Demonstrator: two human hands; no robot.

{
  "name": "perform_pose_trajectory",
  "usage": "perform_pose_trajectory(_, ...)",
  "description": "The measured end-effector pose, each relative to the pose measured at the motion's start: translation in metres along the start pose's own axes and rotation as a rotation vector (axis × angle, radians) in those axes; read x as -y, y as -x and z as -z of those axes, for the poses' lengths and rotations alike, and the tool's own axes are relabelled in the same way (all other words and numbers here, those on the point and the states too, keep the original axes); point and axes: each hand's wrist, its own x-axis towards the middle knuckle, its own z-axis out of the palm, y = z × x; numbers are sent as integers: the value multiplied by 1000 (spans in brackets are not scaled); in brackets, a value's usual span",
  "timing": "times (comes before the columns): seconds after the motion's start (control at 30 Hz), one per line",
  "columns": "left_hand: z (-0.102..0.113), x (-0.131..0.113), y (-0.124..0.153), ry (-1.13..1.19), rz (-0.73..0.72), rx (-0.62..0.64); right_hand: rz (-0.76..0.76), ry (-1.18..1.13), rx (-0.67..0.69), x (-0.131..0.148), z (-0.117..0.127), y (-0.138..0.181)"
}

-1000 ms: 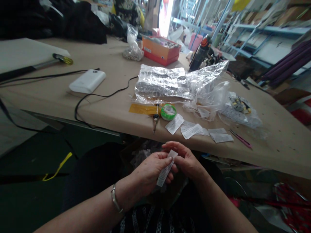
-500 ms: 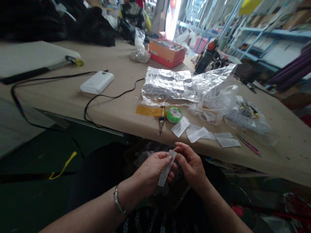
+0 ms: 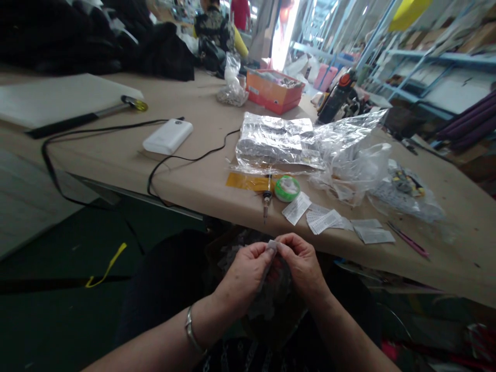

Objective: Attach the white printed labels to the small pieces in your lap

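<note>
My left hand (image 3: 246, 271) and my right hand (image 3: 304, 266) meet over my lap, just below the table's front edge. Both pinch the top end of a narrow white label strip (image 3: 272, 244); only its tip shows between the fingertips, the rest is hidden behind the fingers. A metal bracelet (image 3: 190, 330) circles my left wrist. On the table edge above the hands lie several more white printed label sheets (image 3: 323, 219).
A soldering iron (image 3: 267, 197) and a green solder spool (image 3: 287, 188) lie near the beige table's (image 3: 116, 155) front edge, beside foil bags (image 3: 275, 139) and clear plastic bags (image 3: 356, 155). Pink tweezers (image 3: 408, 239) lie right. A white power bank (image 3: 168, 136), black cable (image 3: 163, 163) and orange box (image 3: 275, 90) sit farther back.
The hands have drawn closer together and the label strip has turned, so its long printed face no longer shows. The view has shifted, with the table sitting lower and further right.
</note>
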Motion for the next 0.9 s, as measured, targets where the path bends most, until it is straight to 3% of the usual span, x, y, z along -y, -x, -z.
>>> perform_pose_trajectory(0.33, 24, -22, -15, -447, -377, -229, 120, 232, -24, 6, -14, -22)
perform_pose_trajectory(0.6, 31, -24, -26, -578, -520, -235, 216, 314, -42, 4, -18, -31)
perform_pose_trajectory(0.9, 33, -22, -32, -556, -536, -221, 288, 348, -62, -1, -19, -35)
